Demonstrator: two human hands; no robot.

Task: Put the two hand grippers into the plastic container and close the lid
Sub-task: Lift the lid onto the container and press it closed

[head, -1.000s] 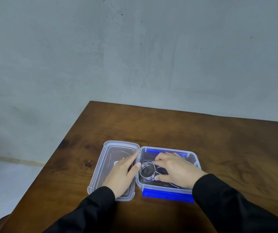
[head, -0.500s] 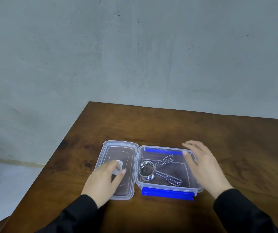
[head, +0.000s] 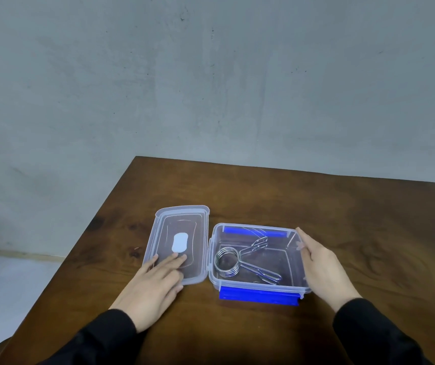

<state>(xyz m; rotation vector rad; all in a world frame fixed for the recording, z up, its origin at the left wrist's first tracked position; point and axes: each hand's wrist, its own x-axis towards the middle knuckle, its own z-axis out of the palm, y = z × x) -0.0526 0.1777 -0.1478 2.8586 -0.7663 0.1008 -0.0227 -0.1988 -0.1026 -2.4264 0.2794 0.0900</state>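
A clear plastic container with blue side clips sits open on the brown wooden table. Inside it lie metal hand grippers, coiled steel springs with wire handles; they overlap, so I cannot separate the two. The clear lid lies flat on the table just left of the container, a white label at its middle. My left hand rests flat on the lid's near end, fingers spread. My right hand lies against the container's right wall, fingers extended, holding nothing.
The table stretches bare to the right and behind the container. Its left edge runs diagonally close to the lid, with pale floor below. A grey wall stands behind the far edge.
My right hand has come out of the container and moved to its right wall. My left hand slid back to the lid's near end. The container sits slightly apart from the lid.
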